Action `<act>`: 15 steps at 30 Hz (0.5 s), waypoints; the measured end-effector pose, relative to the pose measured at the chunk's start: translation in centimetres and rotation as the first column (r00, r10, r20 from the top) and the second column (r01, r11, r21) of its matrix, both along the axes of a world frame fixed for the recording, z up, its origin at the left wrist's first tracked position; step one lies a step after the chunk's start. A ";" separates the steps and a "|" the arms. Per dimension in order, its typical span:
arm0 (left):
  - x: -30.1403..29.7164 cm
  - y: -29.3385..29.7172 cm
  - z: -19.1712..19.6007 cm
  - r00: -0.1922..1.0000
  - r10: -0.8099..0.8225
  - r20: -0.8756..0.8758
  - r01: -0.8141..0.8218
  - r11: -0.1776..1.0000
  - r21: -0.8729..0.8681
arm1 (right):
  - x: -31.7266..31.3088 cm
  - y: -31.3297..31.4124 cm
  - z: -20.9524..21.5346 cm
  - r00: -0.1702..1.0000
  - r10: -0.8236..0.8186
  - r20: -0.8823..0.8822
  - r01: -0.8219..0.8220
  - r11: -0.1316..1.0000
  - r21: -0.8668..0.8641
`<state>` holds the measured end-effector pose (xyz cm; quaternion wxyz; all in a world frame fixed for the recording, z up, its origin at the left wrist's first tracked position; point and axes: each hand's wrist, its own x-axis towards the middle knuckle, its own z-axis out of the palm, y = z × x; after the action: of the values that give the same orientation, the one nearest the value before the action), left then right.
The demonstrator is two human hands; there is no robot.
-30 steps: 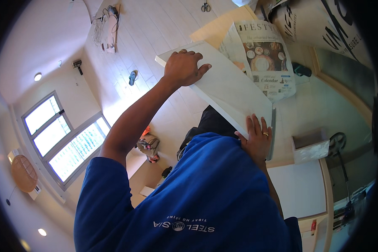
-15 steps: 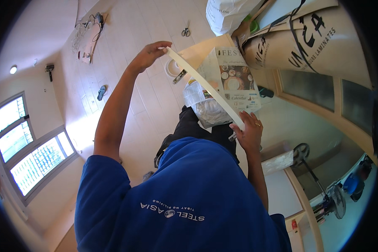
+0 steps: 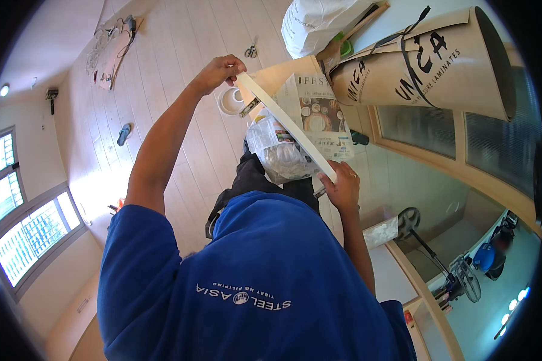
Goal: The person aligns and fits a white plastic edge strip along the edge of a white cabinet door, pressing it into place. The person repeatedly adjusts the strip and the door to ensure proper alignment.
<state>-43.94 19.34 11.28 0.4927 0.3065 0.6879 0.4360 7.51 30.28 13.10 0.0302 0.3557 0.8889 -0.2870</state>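
A white board is held by both ends

The left hand is partly closed, with its fingers curled round the board's top end, above the middle of the frame. The right hand has hold of the bottom end, right of the middle, with its thumb on the near side. The board slants between them, thin edge up. A small metal piece sticks out near its top end. A crinkly pale bundle shows left of the board's lower half. A newspaper shows to the right, by a flat tan sheet. A white round thing sits on the floor. Scissors lie near the top. A big brown roll fills the upper right.
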 end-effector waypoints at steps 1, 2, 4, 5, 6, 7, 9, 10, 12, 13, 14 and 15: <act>0.1 0.0 0.0 1.000 -0.001 -0.017 0.001 1.000 0.017 | 0.1 -0.1 -0.1 1.000 -0.002 -0.005 0.002 1.000 0.001; 0.3 0.0 -0.1 1.000 0.007 -0.017 -0.007 1.000 0.023 | 0.2 -0.1 -0.3 1.000 -0.005 -0.010 0.005 1.000 0.002; 0.7 0.0 -0.1 1.000 0.021 -0.022 -0.021 0.999 0.040 | 0.1 -0.1 -0.1 0.999 -0.006 -0.038 0.006 1.000 -0.005; 0.9 -0.1 -0.1 0.999 0.035 -0.031 -0.034 0.999 0.019 | 0.1 -0.1 -0.1 0.999 -0.007 -0.051 0.007 1.000 -0.007; 1.0 0.1 -0.1 0.998 0.049 -0.042 -0.049 0.999 0.005 | -0.1 0.1 0.3 1.000 -0.014 -0.028 0.013 1.000 -0.022; 1.0 0.3 -0.1 0.997 0.063 -0.054 -0.064 0.998 -0.009 | -0.3 0.1 0.7 1.000 -0.021 -0.004 0.021 0.999 -0.036; 1.1 0.6 -0.6 0.997 0.073 -0.027 -0.073 0.997 0.013 | -0.4 0.2 1.0 0.999 -0.027 0.021 0.028 0.999 -0.040; 0.9 0.7 -0.8 0.996 0.082 -0.019 -0.082 0.996 0.025 | -0.4 0.2 0.8 1.000 -0.024 0.019 0.024 0.999 -0.028; 0.8 1.0 -1.1 0.995 0.097 -0.040 -0.097 0.995 -0.001 | -0.8 0.4 1.3 0.999 -0.025 0.038 0.027 0.999 -0.046; 0.8 1.1 -1.2 0.993 0.105 -0.051 -0.105 0.994 -0.015 | -1.2 0.4 2.0 0.998 -0.029 0.059 0.033 0.997 -0.076; 1.0 0.9 -1.4 0.989 0.148 -0.029 -0.149 0.989 -0.020 | -1.6 0.6 2.6 0.996 -0.031 0.080 0.039 0.994 -0.106; 1.6 0.8 -1.3 0.982 0.188 -0.004 -0.188 0.982 -0.023 | -1.2 0.7 2.4 0.998 -0.026 0.054 0.029 0.997 -0.067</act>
<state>-42.30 20.13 10.02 0.4520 0.2348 0.7194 0.4722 6.29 31.01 15.45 0.0617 0.3741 0.8727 -0.3078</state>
